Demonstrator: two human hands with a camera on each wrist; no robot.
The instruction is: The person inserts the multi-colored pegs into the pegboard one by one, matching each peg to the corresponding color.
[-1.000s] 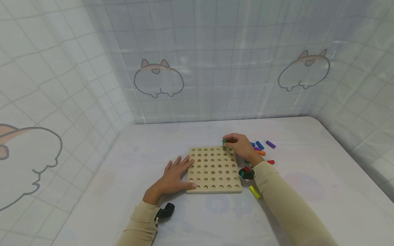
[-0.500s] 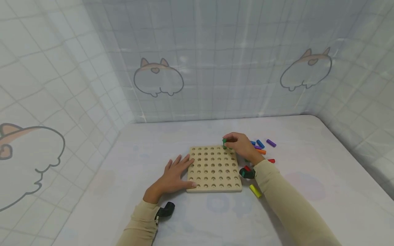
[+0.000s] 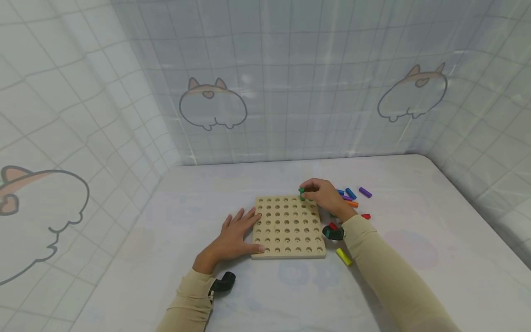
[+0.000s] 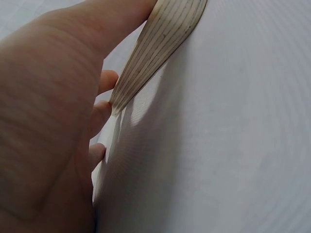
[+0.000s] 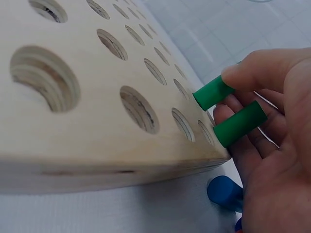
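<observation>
Nearest the viewer, at about 6 o'clock on the bench (image 3: 415, 221), two beige sleeves reach forward, each with a dark wrist camera. Just beyond the right sleeve, at 5 o'clock from the board, a yellow peg (image 3: 343, 257) lies alone on the cloth. At the middle sits the wooden pegboard (image 3: 288, 227), a square slab with rows of round holes, all of them showing bare in the head view. The left hand (image 3: 234, 237) lies flat at the board's 9 o'clock edge, its fingers (image 4: 99, 116) straight and spread, the thumb against the near left corner; the left wrist view shows the layered plywood edge touching the palm. Farther on, at the board's 1 o'clock corner, the right hand (image 3: 325, 196) holds two green pegs (image 5: 227, 108): one is pinched at the fingertips and tilts toward a hole in the far row, just above the wood, while the second rests across the curled fingers behind it. Whether the first one touches the board cannot be told. Past the hand, at 2 o'clock, loose pegs lie scattered close together: a red peg (image 3: 365, 216), an orange peg (image 3: 352, 203), a blue peg (image 3: 350, 193) and, farthest out, a purple peg (image 3: 365, 192). Behind everything hangs a checked curtain (image 3: 265, 92) printed with cartoon animals.
</observation>
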